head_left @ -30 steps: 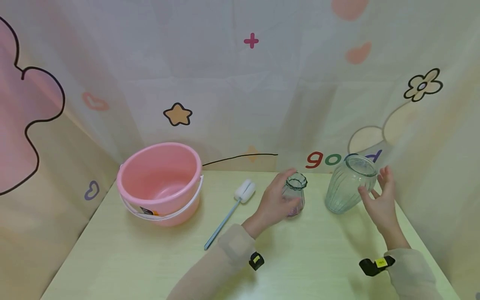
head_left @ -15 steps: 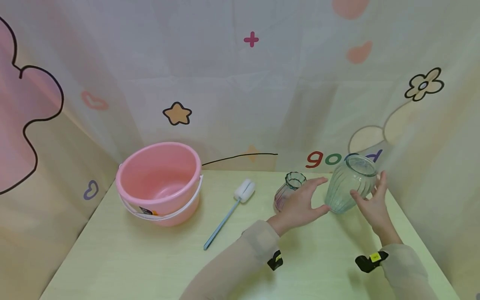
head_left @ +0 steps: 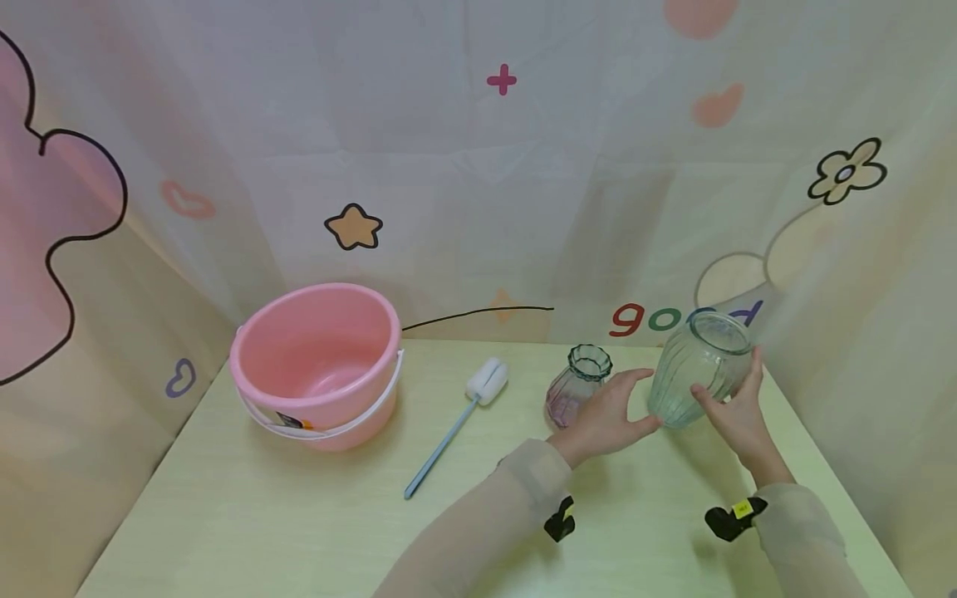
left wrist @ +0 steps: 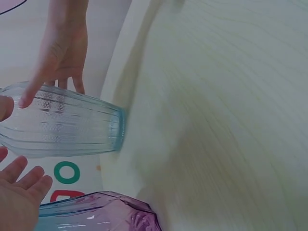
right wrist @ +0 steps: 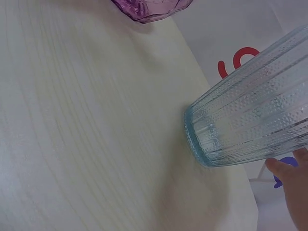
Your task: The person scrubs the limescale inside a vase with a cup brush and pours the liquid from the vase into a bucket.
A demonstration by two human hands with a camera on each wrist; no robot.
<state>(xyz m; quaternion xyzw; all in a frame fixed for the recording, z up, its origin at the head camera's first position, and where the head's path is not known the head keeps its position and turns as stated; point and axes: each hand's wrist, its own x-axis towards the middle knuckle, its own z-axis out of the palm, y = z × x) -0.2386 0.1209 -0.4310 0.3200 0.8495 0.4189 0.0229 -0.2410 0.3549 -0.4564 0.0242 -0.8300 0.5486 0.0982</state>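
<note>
Vase: ribbed, pebbled glass | left hand: splayed, beside | right hand: splayed, touching

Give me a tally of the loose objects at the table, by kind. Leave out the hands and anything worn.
Vases: 2 (the large clear vase and the small purple-tinted vase)
Buckets: 1 (pink bucket)
Brushes: 1 (white-headed brush)
Total: 4

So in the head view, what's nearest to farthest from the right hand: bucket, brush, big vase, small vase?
1. Big vase: gripped by the right hand.
2. Small vase: to its left.
3. Brush: farther left.
4. Bucket: far left.
</note>
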